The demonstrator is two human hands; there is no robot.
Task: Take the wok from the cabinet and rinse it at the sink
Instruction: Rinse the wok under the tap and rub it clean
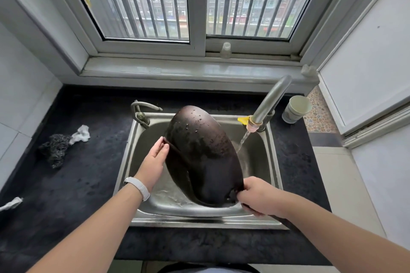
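Head view | left hand (155,157) flat, fingers straight against wok (204,157) rim | right hand (258,198) curled round its handle | wok dark, droplet-beaded, tilted on edge in steel sink (199,217), just beside tap stream (243,139)

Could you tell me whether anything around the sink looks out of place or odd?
Nothing looks damaged. The wok stands on edge in the sink. Only a crumpled white scrap beside the dark scourer and a second scrap at the left edge of the counter look stray.
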